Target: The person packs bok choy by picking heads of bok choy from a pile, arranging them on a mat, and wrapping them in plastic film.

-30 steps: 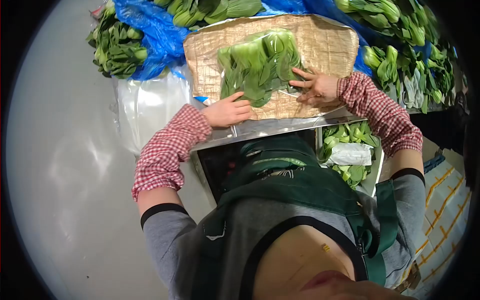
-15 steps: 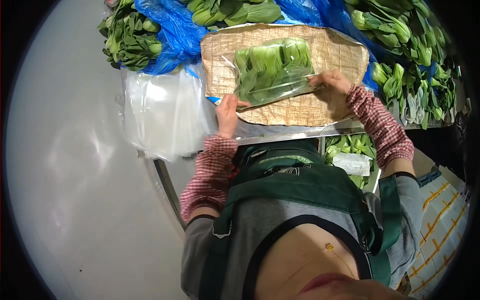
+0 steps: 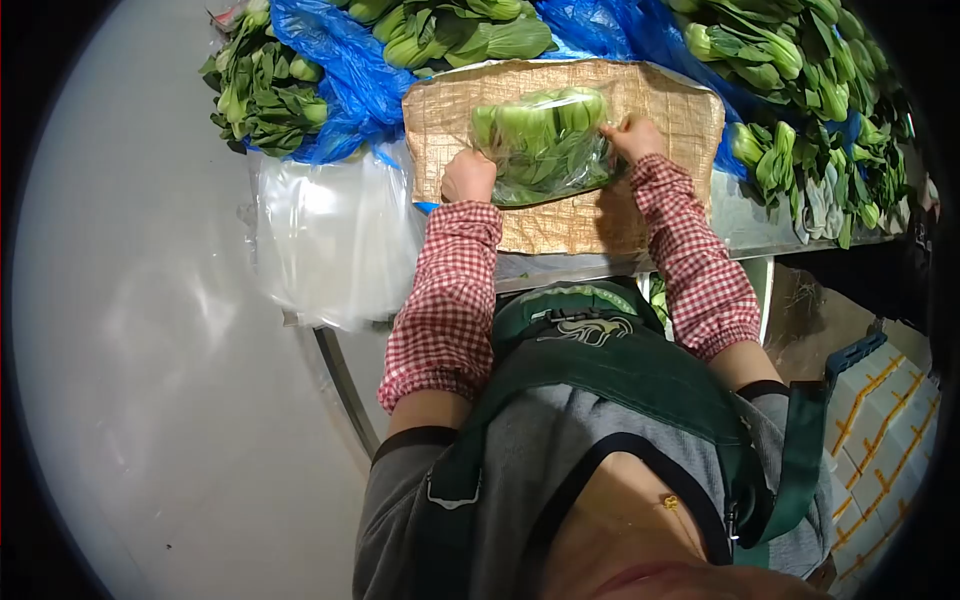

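A clear plastic bag of bok choy (image 3: 545,150) lies on a tan woven mat (image 3: 560,235), pale stems toward the far side and dark leaves toward me. My left hand (image 3: 469,177) is closed at the bag's left edge; its fingertips are partly hidden behind the knuckles. On the opposite side my right hand (image 3: 634,138) pinches the plastic at the right edge. Both wrists are covered by red checked sleeves.
Flat clear bags (image 3: 330,230) are stacked left of the mat. Loose bok choy lies at the far left (image 3: 265,95), far middle (image 3: 460,35) and right (image 3: 770,60). Blue plastic sheeting (image 3: 345,75) runs behind the mat. White crates with orange tape (image 3: 880,440) stand at lower right.
My hands have shifted to grip the bag's sides higher up, the right one moving left. The bag looks more gathered and narrower around the bok choy. My view has shifted slightly.
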Demonstrator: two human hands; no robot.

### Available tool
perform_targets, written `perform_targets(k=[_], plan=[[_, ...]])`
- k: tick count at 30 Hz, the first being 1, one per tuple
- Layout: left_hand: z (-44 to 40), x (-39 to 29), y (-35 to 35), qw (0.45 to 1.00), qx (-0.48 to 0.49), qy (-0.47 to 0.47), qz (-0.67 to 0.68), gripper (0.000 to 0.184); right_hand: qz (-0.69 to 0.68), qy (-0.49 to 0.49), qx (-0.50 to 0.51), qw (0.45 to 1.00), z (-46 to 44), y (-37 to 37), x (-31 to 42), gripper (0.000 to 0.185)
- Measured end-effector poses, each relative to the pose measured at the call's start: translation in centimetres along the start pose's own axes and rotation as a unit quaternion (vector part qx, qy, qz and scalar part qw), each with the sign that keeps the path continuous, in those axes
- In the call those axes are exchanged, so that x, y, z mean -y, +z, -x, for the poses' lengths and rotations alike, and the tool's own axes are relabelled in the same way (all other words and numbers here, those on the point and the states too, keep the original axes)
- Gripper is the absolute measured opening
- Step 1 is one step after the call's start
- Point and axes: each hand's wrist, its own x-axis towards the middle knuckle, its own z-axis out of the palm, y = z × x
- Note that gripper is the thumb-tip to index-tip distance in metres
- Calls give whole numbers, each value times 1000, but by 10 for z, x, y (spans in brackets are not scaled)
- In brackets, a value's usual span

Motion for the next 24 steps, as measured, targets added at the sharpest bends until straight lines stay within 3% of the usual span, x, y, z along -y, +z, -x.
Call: perform_targets(k=[2,3,6,10,13,19,22,24], plan=[[1,-7,-1,999,14,-13,-33,24,123,-46,-66,989,19,-19,19,43],[-2,-8,-4,998,42,-4,-56,20,122,-43,-68,989,17,-21,17,43],[-14,-13,-17,991,87,24,-99,17,115,-18,118,986,0,-38,27,47],[-16,-8,-14,991,24,102,-79,25,247,-58,87,963,4,-54,47,44],[-14,4,4,971,-90,175,-137,35,221,-135,167,951,-13,-50,42,40],[-16,25,-11,963,-119,212,-117,34,206,-232,208,928,-38,-54,16,31],[-4,35,-16,971,-146,176,-74,39,132,-150,12,980,-26,-59,-5,25],[0,38,-19,963,-213,162,-13,46,-83,-216,-251,940,6,-45,-17,25]])
